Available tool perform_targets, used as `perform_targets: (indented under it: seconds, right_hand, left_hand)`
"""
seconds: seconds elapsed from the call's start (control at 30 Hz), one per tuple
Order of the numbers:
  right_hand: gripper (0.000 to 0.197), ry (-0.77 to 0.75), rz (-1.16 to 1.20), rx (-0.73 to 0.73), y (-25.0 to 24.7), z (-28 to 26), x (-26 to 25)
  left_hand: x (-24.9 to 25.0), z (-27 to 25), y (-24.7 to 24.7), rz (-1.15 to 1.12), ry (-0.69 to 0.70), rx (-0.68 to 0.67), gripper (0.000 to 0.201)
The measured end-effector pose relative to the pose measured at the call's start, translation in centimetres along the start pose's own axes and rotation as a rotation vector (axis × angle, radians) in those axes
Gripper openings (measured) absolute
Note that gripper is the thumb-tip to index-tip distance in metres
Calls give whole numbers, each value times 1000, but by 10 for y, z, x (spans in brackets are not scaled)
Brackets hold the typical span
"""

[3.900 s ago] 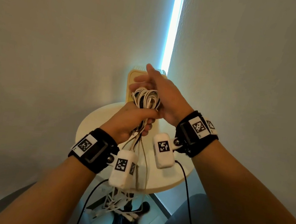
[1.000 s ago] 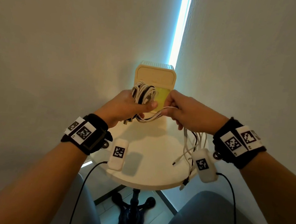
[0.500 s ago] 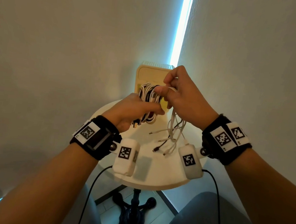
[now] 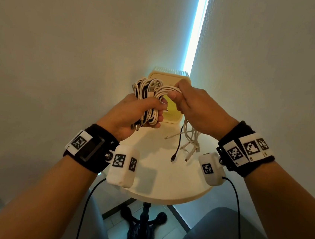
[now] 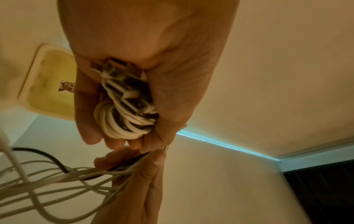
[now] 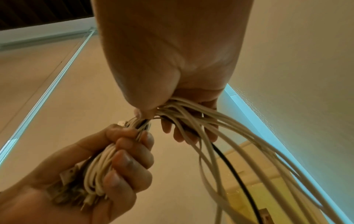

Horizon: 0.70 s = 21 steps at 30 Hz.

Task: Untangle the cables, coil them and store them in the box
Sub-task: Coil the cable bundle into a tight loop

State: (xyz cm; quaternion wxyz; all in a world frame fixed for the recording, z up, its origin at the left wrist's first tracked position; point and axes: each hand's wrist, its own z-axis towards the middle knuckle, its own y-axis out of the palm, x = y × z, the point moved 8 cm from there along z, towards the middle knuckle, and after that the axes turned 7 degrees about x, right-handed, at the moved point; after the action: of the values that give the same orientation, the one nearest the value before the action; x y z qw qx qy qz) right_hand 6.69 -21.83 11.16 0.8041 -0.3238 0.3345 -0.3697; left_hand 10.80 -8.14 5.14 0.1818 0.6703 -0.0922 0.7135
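A coil of white and black cables (image 4: 147, 95) is gripped in my left hand (image 4: 134, 113) above the round table. USB plugs stick out under that fist (image 5: 114, 68). My right hand (image 4: 193, 105) grips the same bundle's strands (image 4: 170, 90) just right of the coil. The loose ends (image 4: 187, 142) hang below my right hand, their plugs at the tabletop. In the right wrist view the strands (image 6: 220, 128) fan out from my right hand toward the left hand (image 6: 114, 159). The pale yellow box (image 4: 171, 99) lies open behind both hands.
A small round white table (image 4: 165, 182) on a black pedestal base (image 4: 141, 228) stands in a corner between two plain walls. A bright strip of light (image 4: 193, 35) runs up the corner. My knees (image 4: 218, 238) are under the table's near edge.
My right hand has come down and toward the left hand, laying the strands onto the coil. The hanging ends are shorter than a second ago. The left hand keeps its grip.
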Motion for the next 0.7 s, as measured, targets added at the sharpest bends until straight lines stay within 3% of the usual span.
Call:
perform_targets:
  seconds: [0.13, 0.37, 0.5, 0.7]
  right_hand:
    - [43, 66, 51, 80, -2, -2, 6]
    - [44, 427, 639, 265, 19, -8, 13]
    - [42, 532, 899, 300, 31, -13, 3]
    - [55, 515, 822, 234, 45, -16, 5]
  left_hand:
    - [4, -2, 6, -10, 20, -16, 12]
    - [10, -4, 22, -1, 72, -51, 19]
    - [10, -5, 24, 26, 114, -32, 26]
    - [8, -1, 18, 61, 172, 29, 32]
